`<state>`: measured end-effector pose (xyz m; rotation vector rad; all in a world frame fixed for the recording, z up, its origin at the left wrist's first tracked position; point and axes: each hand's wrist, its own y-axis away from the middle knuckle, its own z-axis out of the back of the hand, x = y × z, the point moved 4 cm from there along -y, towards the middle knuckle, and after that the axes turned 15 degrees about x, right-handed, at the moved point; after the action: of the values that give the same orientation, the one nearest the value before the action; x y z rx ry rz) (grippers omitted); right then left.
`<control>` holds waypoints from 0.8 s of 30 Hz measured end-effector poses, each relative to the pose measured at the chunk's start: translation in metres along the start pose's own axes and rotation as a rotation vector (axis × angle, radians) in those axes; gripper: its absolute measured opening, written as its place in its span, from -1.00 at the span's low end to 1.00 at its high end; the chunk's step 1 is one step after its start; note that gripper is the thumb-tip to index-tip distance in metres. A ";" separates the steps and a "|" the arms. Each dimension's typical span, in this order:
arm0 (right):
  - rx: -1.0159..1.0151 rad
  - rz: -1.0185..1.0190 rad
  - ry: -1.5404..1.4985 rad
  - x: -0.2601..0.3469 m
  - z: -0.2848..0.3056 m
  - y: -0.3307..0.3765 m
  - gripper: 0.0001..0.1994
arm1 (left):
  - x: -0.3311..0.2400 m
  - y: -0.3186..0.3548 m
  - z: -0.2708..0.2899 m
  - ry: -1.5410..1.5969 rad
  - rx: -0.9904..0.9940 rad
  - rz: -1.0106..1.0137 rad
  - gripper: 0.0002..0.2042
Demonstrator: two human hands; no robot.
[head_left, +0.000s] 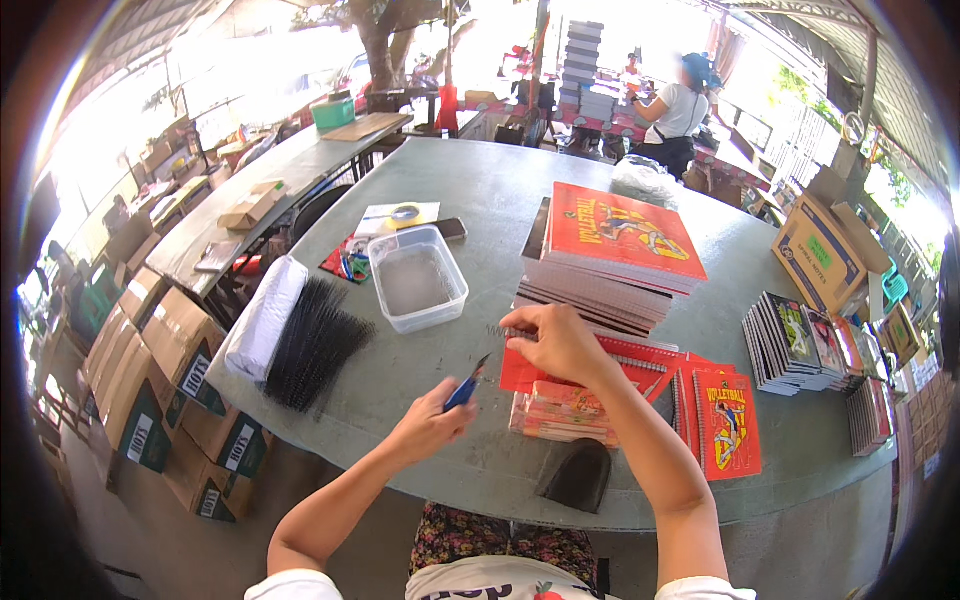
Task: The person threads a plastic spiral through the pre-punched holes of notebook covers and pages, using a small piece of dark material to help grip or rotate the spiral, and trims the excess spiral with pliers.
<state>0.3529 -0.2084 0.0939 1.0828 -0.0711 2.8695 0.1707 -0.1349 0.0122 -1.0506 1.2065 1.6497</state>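
My left hand [432, 425] is closed round a blue-handled tool [463, 392] with a dark, narrow tip pointing up and away. Just right of it, my right hand [558, 342] pinches at a thin dark spiral coil [494, 330], whose end sticks out left of the fingers. Under that hand lies a red notebook [517, 372], partly hidden by the hand and forearm. It rests against a patterned, wrapped bundle [565, 408]. Behind rises a tall stack of red-covered notebooks [625, 235]. More spiral-bound red notebooks [728, 425] lie right of my forearm.
A clear plastic tub [418, 278] stands left of centre, near a tape roll [405, 212]. Loose black coils [318, 345] lie beside a white roll [268, 318]. A dark rounded object [578, 475] sits at the near edge. Notebook stacks [785, 345] and a carton [820, 255] stand right; another person [680, 115] works behind.
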 end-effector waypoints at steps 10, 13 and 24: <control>0.008 -0.023 -0.088 0.008 0.002 0.002 -0.70 | -0.046 -0.009 0.000 -0.073 -0.049 -0.075 -0.56; 0.034 -0.028 -0.087 0.010 0.003 0.002 -0.72 | -0.042 -0.009 -0.002 -0.100 -0.060 -0.098 -0.59; -0.206 0.048 0.041 0.015 0.004 0.010 -0.87 | -0.025 -0.022 0.004 -0.125 0.037 -0.127 -0.56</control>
<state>0.3432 -0.2181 0.1066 0.9963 -0.3858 2.8459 0.1983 -0.1304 0.0299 -0.9662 1.0631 1.5647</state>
